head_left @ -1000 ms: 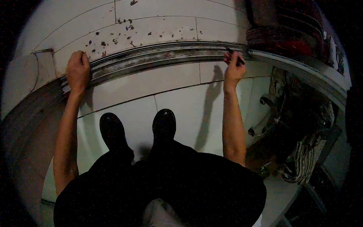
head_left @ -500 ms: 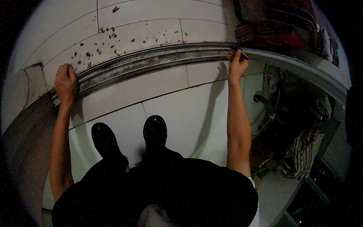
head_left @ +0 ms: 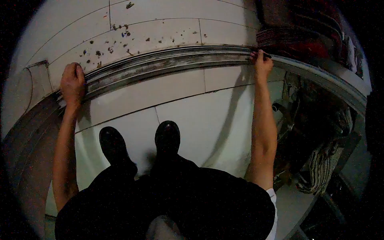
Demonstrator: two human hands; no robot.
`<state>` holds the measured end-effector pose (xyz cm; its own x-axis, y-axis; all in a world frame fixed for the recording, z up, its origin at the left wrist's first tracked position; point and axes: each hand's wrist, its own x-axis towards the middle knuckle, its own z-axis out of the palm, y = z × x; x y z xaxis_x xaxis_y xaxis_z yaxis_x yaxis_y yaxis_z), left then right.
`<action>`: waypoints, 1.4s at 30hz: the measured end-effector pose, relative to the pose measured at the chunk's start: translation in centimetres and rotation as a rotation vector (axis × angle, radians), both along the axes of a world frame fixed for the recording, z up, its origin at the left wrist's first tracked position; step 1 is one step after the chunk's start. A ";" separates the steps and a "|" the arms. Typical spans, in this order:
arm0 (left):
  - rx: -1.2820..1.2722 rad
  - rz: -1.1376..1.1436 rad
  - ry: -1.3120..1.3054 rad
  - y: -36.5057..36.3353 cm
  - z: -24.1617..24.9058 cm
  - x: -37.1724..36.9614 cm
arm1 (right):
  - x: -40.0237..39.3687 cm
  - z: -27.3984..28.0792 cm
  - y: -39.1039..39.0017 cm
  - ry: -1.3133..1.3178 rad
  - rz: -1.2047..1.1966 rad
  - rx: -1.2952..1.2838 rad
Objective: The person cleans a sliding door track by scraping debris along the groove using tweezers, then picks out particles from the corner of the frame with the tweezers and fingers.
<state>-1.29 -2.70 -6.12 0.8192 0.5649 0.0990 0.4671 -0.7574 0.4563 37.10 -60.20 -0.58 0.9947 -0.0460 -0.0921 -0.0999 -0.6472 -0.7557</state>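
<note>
A long grooved metal track (head_left: 172,60), stained and dirty, runs across the floor in front of my feet. At its left end my left hand (head_left: 73,85) is closed, with its back towards me; what its fingers hold, if anything, is hidden. My right hand (head_left: 263,66) reaches to the right part of the track, fingers pinched together. A small dark thing (head_left: 269,56), too dim to name, pokes out to the right of those fingers. Both arms are stretched forward and wide apart.
Dark crumbs of dirt (head_left: 98,53) lie scattered on the tiles (head_left: 168,30) beyond the track. A dark red striped cloth (head_left: 292,42) lies at the upper right. Below it are a dark cluttered heap and a folded striped cloth (head_left: 320,170). My black shoes (head_left: 167,136) stand on pale tiles.
My right hand has shifted a little to the right along the track, with the small dark thing. My left hand stays at the left end. The view has moved slightly.
</note>
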 end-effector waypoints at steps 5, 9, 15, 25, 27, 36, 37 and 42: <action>0.032 0.005 0.018 0.2 -0.2 0.0 | -0.8 0.8 1.6 -0.021 0.075 -0.298; 0.006 0.023 0.028 -0.1 0.5 0.2 | -2.7 -0.6 4.0 -0.020 0.182 -0.177; -0.022 0.018 0.055 0.1 0.7 0.2 | -8.2 1.5 10.7 -0.011 0.315 -0.137; 0.032 -0.008 0.025 0.5 0.2 0.1 | -9.6 1.8 13.0 -0.103 0.294 -0.233; 0.048 -0.018 -0.013 0.7 -0.2 0.0 | -10.7 2.7 14.2 -0.030 0.193 0.082; 0.065 -0.008 -0.002 0.7 -0.1 0.3 | -9.7 1.2 15.7 0.050 0.197 0.026; 0.053 -0.006 0.000 0.6 0.1 0.3 | -9.8 0.9 15.7 0.021 0.225 -0.003; 0.044 0.015 0.065 -0.1 1.3 0.8 | -10.9 2.2 14.4 -0.089 0.174 0.058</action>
